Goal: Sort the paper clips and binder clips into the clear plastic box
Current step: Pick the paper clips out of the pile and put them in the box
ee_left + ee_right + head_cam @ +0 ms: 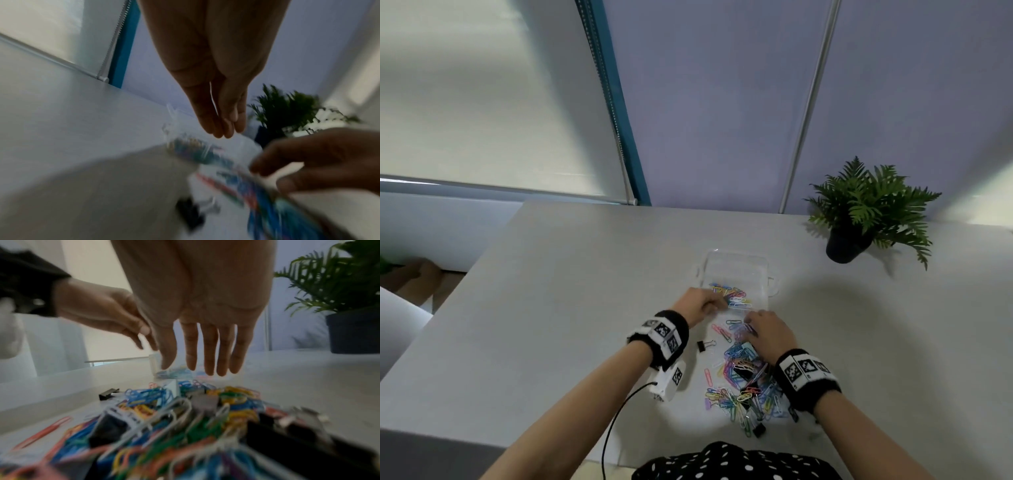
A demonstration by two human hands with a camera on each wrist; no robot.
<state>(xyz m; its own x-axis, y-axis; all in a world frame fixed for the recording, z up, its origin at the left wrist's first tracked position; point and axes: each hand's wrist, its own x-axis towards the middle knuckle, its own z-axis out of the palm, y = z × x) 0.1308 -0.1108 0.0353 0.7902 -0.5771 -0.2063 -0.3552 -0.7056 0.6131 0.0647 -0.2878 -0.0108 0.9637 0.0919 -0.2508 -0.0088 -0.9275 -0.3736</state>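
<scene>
- On desk point(585, 291), far right: potted plant point(866, 212), clear of the work.
- Box point(736, 270) sits mid-desk, lid off; a batch of paper clips point(734, 296) already lies in its near section, rest looks bare.
- Pile point(743, 380) of mixed paper and binder clips lies just in front of box, mostly unsorted.
- Left hand point(697, 305) at box's near-left edge, fingers close together; a thin pale clip point(212, 99) seems to sit between them. Looks like a drop-off.
- Right hand point(767, 330) flat, fingers straight, over pile's far end; holds nothing.
- One binder clip point(705, 345) lies alone left of pile.
- Next: release into box, right pinches next clip; tangles may drag extras.
</scene>
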